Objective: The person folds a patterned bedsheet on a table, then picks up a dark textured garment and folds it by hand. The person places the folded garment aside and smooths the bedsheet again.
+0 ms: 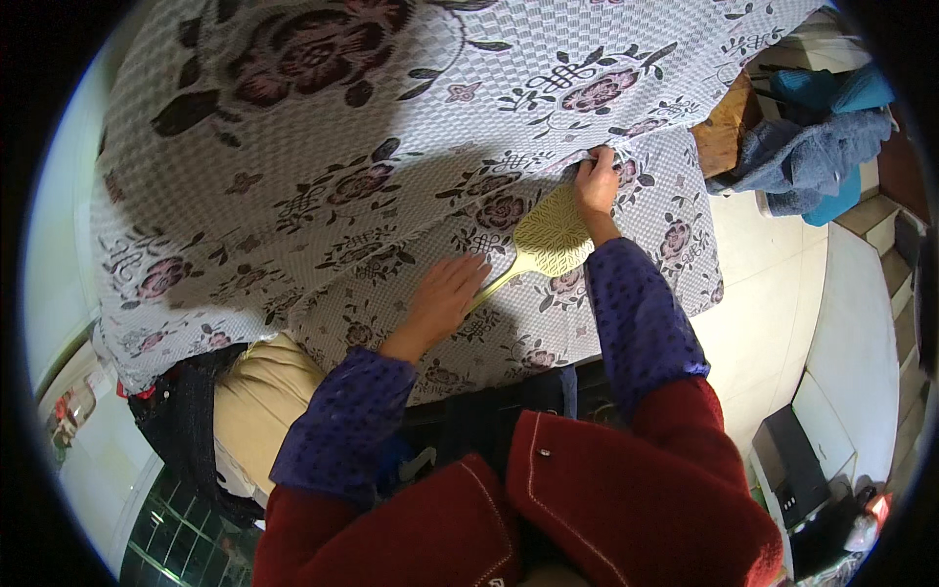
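A sofa cover [411, 352] in white and grey check with dark floral sprays spreads over the seat in front of me and up the backrest. On the seat part lies a yellow plastic fly swatter [554, 235], its patterned head beside my right wrist. My left hand [442, 297] rests palm down, fingers stretched out, by the swatter's handle; part of the handle is hidden under or behind it. My right hand [598, 183] is at the crease between seat and backrest, its fingers curled on a fold of the cover. Some of those fingertips are hidden.
Beige trousers [268, 411] and a black garment [176, 418] lie at the seat's left end. Blue-grey towel-like cloths [814, 158] are heaped beside a wooden piece [726, 128] at the right. Pale floor tiles [770, 257] extend right of the seat, towards a white cabinet-like surface [855, 330].
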Available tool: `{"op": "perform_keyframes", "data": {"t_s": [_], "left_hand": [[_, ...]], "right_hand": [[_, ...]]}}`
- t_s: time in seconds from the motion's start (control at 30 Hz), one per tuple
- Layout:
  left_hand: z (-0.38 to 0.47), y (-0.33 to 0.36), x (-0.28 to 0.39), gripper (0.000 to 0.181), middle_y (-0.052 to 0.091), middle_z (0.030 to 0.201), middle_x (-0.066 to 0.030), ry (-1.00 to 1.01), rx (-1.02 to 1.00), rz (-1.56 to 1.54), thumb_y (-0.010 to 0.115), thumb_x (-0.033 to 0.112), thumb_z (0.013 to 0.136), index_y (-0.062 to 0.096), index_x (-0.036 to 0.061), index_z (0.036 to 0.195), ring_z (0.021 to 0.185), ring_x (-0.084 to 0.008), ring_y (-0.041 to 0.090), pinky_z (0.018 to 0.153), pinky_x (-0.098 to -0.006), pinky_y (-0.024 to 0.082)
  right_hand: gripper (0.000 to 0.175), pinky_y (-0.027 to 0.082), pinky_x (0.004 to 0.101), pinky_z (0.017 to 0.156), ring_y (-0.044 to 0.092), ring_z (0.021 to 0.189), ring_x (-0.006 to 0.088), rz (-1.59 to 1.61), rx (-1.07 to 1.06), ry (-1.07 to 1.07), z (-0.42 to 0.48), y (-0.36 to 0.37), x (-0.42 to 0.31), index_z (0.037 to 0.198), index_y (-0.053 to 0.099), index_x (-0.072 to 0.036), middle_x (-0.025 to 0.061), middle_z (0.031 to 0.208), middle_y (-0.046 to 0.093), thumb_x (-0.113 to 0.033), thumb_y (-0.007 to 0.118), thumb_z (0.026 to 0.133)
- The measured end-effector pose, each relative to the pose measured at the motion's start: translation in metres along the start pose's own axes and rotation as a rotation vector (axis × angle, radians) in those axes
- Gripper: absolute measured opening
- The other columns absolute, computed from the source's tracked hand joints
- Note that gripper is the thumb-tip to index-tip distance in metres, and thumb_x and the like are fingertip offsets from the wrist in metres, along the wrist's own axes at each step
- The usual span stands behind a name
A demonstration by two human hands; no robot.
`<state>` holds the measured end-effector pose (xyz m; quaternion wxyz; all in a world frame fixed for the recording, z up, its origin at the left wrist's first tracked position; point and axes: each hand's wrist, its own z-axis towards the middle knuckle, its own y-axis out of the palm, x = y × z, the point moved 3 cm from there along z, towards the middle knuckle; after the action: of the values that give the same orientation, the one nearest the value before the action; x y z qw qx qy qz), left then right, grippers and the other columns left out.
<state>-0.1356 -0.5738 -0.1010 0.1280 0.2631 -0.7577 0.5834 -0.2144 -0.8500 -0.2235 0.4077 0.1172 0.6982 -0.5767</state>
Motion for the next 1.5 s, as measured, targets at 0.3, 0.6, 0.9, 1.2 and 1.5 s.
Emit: {"op": "perform_keyframes", "data": {"t_s": [0.3,0.6,0.9,1.2,1.5], "left_hand": [[0.108,0.074,-0.047,0.057,0.039,0.133,-0.0173,-0.420,-0.063,0.054,0.047,0.035,0.090,0.030,0.0043,0.135,0.113,-0.0366,0.045,0.094,-0.0515,0.034],[0.121,0.091,-0.051,0.069,0.040,0.130,-0.0226,-0.586,-0.040,0.031,0.051,0.046,0.085,0.031,0.0037,0.135,0.116,-0.0386,0.042,0.094,-0.0550,0.030],[0.134,0.081,-0.058,0.069,0.041,0.131,-0.0181,-0.507,0.091,0.156,0.055,0.052,0.080,0.040,0.0063,0.130,0.117,-0.0366,0.043,0.095,-0.0495,0.034],[0.168,0.068,-0.070,0.048,0.049,0.126,-0.0127,-0.235,0.195,-0.051,0.055,0.038,0.085,0.051,0.0057,0.121,0.112,-0.0301,0.048,0.094,-0.0405,0.037],[0.164,0.079,-0.080,0.056,0.043,0.132,-0.0129,-0.316,0.018,0.077,0.048,0.045,0.087,0.045,0.0073,0.128,0.118,-0.0297,0.043,0.098,-0.0389,0.034]], "right_hand": [[0.021,0.045,0.0448,0.063,0.058,0.075,0.0415,0.267,0.083,-0.026,-0.006,0.004,0.007,0.100,0.042,-0.004,0.0223,0.083,0.060,-0.005,0.052,0.081],[0.037,0.033,0.0432,0.097,0.048,0.108,0.0298,-0.200,-0.196,-0.590,-0.027,-0.012,0.004,0.105,0.052,-0.003,0.0126,0.107,0.055,-0.028,0.060,0.080],[0.052,0.022,0.0517,0.101,0.044,0.115,0.0254,-0.595,-0.511,-0.466,-0.004,0.025,0.008,0.121,0.049,-0.008,0.0082,0.119,0.052,-0.043,0.050,0.083],[0.047,0.024,0.0411,0.105,0.034,0.126,0.0286,-0.333,-0.445,-0.337,0.023,0.053,0.000,0.126,0.047,-0.011,0.0113,0.135,0.041,-0.029,0.047,0.082],[0.031,0.031,0.0413,0.100,0.045,0.115,0.0314,0.039,-0.053,-0.494,0.021,-0.068,0.036,0.111,0.055,-0.003,0.0158,0.116,0.054,-0.013,0.054,0.082]]}}
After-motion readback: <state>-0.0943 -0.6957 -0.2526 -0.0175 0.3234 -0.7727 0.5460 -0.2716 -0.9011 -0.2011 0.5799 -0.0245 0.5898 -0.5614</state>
